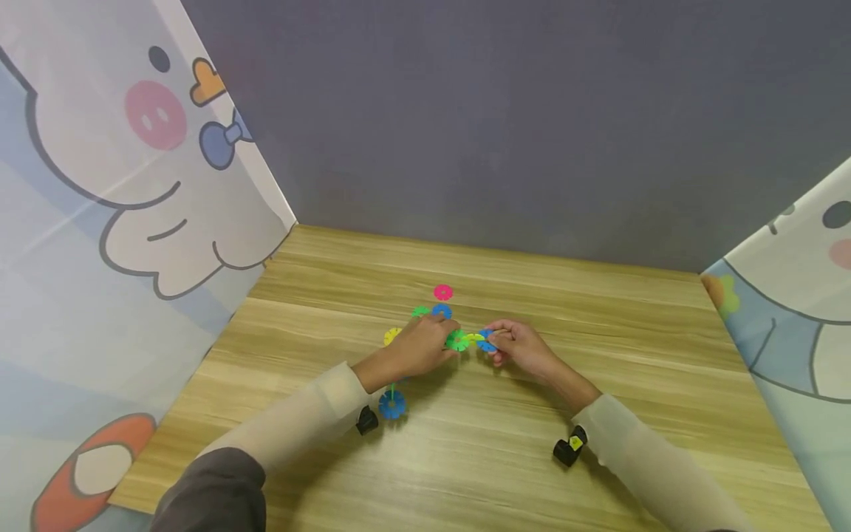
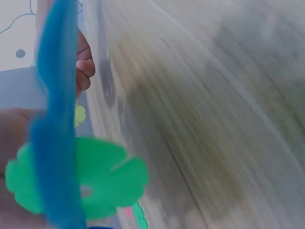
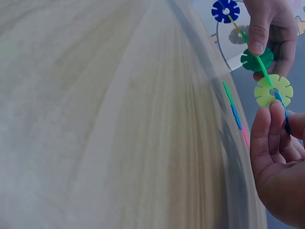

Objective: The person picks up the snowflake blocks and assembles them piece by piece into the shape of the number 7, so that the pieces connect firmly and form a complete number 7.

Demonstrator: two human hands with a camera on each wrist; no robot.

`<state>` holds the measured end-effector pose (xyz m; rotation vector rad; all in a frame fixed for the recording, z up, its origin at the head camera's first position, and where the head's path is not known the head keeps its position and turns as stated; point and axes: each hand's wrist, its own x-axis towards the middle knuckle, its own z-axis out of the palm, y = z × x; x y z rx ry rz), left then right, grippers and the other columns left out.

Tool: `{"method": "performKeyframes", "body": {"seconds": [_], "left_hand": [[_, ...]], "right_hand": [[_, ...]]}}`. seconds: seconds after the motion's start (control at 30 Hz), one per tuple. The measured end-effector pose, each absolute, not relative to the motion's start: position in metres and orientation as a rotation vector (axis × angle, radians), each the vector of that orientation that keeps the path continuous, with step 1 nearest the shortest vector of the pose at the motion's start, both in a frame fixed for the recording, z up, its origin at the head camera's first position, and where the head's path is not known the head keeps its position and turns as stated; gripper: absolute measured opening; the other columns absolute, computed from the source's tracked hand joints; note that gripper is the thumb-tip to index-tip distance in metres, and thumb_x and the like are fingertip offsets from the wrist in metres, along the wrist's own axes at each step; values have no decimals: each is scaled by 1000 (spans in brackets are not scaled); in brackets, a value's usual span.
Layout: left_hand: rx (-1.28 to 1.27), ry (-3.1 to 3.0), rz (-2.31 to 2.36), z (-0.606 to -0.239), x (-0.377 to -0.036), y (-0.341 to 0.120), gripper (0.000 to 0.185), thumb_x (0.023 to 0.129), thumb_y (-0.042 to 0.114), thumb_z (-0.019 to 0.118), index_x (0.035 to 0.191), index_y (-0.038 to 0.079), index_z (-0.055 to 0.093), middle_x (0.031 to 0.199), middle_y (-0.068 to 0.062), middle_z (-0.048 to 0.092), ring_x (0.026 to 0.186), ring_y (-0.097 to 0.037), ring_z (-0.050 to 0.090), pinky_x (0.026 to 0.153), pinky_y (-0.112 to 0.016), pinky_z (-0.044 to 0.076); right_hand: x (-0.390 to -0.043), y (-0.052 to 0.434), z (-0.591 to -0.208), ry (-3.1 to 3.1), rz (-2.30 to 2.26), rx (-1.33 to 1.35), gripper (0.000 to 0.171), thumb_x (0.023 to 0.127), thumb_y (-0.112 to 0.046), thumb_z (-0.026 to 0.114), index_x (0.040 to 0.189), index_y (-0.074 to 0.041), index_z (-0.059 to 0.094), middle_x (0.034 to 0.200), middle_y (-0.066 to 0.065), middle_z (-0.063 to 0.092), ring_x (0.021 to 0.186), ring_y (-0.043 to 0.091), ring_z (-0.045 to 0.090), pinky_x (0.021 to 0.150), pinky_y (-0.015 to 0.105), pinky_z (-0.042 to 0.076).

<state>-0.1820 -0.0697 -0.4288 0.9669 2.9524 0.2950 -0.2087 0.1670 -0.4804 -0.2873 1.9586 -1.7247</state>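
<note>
Head view: your left hand point(image 1: 419, 349) and right hand point(image 1: 521, 347) each pinch the disc chain point(image 1: 465, 340), its long axis running left-right between them.

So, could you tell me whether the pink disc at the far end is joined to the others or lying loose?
Loose: the pink disc lies flat on the table, with bare wood between it and the blue disc.

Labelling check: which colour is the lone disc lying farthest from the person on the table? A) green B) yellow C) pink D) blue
C: the pink disc lies alone on the table, beyond the blue disc and both hands.
</note>
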Motion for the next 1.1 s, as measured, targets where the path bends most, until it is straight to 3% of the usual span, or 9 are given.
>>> {"method": "performKeyframes", "body": {"seconds": [0.17, 0.47, 0.7, 0.93, 1.1], "left_hand": [[937, 2950, 240, -425, -182, -68, 53, 87, 38, 70, 130, 9, 57, 127, -7, 64, 126, -27, 55, 102, -45, 49], [950, 2926, 283, -420, -180, -58, 55, 87, 37, 71, 131, 7, 56, 126, -7, 64, 113, -20, 60, 93, -30, 54], [962, 2897, 316, -422, -175, -50, 47, 88, 36, 69, 125, 7, 60, 113, -6, 67, 100, -17, 63, 80, -26, 56], [946, 2913, 327, -426, -174, -52, 46, 85, 37, 72, 120, 7, 64, 112, -5, 70, 101, -17, 66, 83, -26, 57], [939, 2902, 356, -427, -176, -57, 40, 82, 34, 75, 113, 9, 68, 98, -1, 72, 90, -13, 66, 72, -19, 55]], "right_hand": [[-208, 166, -481, 1953, -1739, -282, 32, 99, -12, 51, 125, 7, 49, 79, 1, 64, 63, 6, 59, 63, 24, 56], [-209, 156, -477, 1955, -1674, -380, 31, 98, -10, 52, 121, 11, 52, 80, 6, 65, 63, 7, 58, 59, 22, 55], [-207, 147, -479, 1876, -1686, -409, 32, 98, -7, 51, 122, 15, 48, 79, -1, 66, 63, 6, 59, 59, 22, 55], [-206, 141, -480, 1825, -1687, -396, 31, 98, -6, 51, 122, 14, 46, 78, -3, 65, 63, 6, 59, 60, 24, 56], [-206, 137, -481, 1815, -1694, -374, 29, 98, -7, 52, 119, 11, 46, 77, -3, 65, 63, 6, 60, 61, 23, 55]]}}
